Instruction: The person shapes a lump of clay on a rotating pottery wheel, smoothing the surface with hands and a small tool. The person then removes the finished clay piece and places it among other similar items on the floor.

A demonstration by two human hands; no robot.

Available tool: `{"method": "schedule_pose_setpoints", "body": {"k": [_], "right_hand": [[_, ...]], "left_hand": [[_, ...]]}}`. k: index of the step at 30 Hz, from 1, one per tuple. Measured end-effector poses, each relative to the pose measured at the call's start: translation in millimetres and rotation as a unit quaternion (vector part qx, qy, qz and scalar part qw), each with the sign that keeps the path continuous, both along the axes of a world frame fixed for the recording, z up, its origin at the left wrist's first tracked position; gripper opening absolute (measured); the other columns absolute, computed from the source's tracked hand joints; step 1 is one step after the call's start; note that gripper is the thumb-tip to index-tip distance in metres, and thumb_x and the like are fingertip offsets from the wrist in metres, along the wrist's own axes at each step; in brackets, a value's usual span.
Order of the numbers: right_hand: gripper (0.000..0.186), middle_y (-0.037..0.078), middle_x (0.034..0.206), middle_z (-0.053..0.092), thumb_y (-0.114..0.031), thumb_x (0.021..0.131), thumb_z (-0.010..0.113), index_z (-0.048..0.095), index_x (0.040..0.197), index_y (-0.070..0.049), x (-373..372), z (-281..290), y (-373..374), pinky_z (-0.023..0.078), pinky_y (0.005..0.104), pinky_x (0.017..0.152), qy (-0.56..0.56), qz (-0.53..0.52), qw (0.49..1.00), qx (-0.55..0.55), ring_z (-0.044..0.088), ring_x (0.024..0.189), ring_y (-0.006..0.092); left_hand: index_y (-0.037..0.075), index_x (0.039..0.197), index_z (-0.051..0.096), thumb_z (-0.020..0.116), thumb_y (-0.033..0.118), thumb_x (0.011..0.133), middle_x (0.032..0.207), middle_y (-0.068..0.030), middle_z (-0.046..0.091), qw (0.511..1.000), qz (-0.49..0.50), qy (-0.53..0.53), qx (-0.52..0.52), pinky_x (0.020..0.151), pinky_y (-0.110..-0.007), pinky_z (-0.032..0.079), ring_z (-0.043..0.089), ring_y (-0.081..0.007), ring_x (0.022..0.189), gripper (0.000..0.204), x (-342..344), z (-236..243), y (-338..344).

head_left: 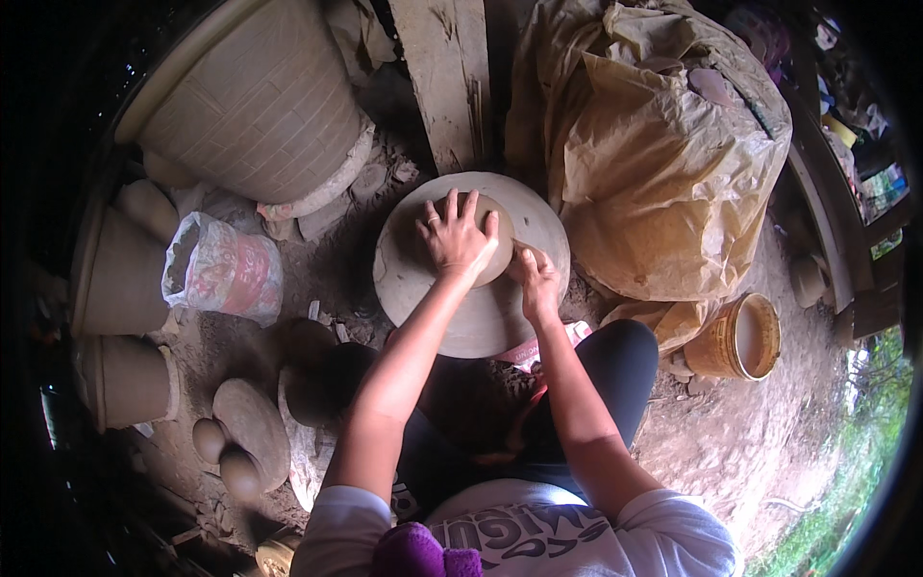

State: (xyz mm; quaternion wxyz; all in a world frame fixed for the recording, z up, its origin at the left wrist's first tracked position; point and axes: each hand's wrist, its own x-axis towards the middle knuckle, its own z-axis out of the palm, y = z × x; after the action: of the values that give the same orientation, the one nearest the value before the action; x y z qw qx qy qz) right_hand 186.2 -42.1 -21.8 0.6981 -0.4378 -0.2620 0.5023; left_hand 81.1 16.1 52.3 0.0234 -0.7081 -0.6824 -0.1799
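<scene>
My left hand [454,231] lies palm down with fingers spread on a round, smooth grey-brown clay piece [495,269]. That piece rests on a wide round wheel head [423,317] in the middle of the view; the left hand covers much of the clay's top. My right hand [536,277] is at the clay's right edge, fingers bent and pinched around a small, thin thing that I cannot make out, touching or very close to the rim.
Large unfired pots [245,111] stand at the left, near a plastic bag container [221,269] and two clay balls [239,473]. A plastic-covered mound [654,183] stands right of the wheel, a bucket of murky liquid [734,337] below it. A wooden plank [437,87] lies behind the wheel.
</scene>
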Motion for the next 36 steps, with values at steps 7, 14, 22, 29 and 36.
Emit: {"method": "schedule_pose_setpoints", "body": {"k": [7, 14, 22, 29, 36], "right_hand": [[0.022, 0.004, 0.094, 0.062, -0.018, 0.087, 0.057, 0.061, 0.102, -0.001, 8.1, 8.5, 15.1, 0.047, 0.0262, 0.073, 0.001, 0.027, 0.999, -0.020, 0.055, 0.081, 0.0114], [0.020, 0.005, 0.093, 0.063, -0.015, 0.087, 0.057, 0.060, 0.101, 0.000, 12.6, 2.0, 27.0, 0.048, 0.0260, 0.073, 0.003, 0.042, 0.999, 0.008, 0.057, 0.082, 0.0111], [0.023, 0.002, 0.093, 0.061, -0.019, 0.088, 0.056, 0.060, 0.104, -0.002, -13.0, 3.3, -14.0, 0.045, 0.0235, 0.072, 0.016, -0.014, 0.999, -0.047, 0.054, 0.080, 0.0098], [0.023, 0.004, 0.095, 0.061, -0.018, 0.087, 0.058, 0.060, 0.103, -0.001, 12.1, 9.4, 16.6, 0.048, 0.0262, 0.071, -0.004, 0.038, 0.999, -0.019, 0.056, 0.081, 0.0116], [0.020, 0.006, 0.100, 0.058, -0.014, 0.088, 0.055, 0.061, 0.102, -0.001, 16.8, 1.5, 22.0, 0.049, 0.0275, 0.076, -0.035, 0.048, 0.998, 0.009, 0.056, 0.087, 0.0143]], "left_hand": [[0.029, 0.131, 0.042, 0.052, 0.059, 0.075, 0.146, -0.0051, 0.020, 0.983, -0.179, 0.032, 0.001, 0.099, -0.066, 0.005, 0.012, -0.0489, 0.128, 0.064, -30.0, 34.7, -0.8], [0.028, 0.124, 0.050, 0.054, 0.047, 0.078, 0.136, -0.0017, 0.039, 0.963, -0.265, 0.019, 0.051, 0.098, -0.060, 0.024, 0.034, -0.0381, 0.122, 0.050, -42.3, 6.3, 7.5], [0.026, 0.130, 0.043, 0.044, 0.055, 0.080, 0.141, -0.0052, 0.030, 0.999, 0.024, 0.020, 0.027, 0.099, -0.063, 0.017, 0.020, -0.0438, 0.128, 0.057, 5.2, 2.7, -13.1], [0.030, 0.131, 0.043, 0.048, 0.057, 0.078, 0.146, -0.0022, 0.021, 0.958, -0.272, 0.085, 0.036, 0.102, -0.063, 0.000, 0.004, -0.0403, 0.134, 0.059, -34.3, 41.8, -1.5], [0.026, 0.122, 0.051, 0.054, 0.046, 0.078, 0.133, -0.0024, 0.042, 0.956, -0.288, 0.001, 0.054, 0.098, -0.057, 0.025, 0.037, -0.0377, 0.119, 0.048, -39.3, 4.0, 6.4]]}}
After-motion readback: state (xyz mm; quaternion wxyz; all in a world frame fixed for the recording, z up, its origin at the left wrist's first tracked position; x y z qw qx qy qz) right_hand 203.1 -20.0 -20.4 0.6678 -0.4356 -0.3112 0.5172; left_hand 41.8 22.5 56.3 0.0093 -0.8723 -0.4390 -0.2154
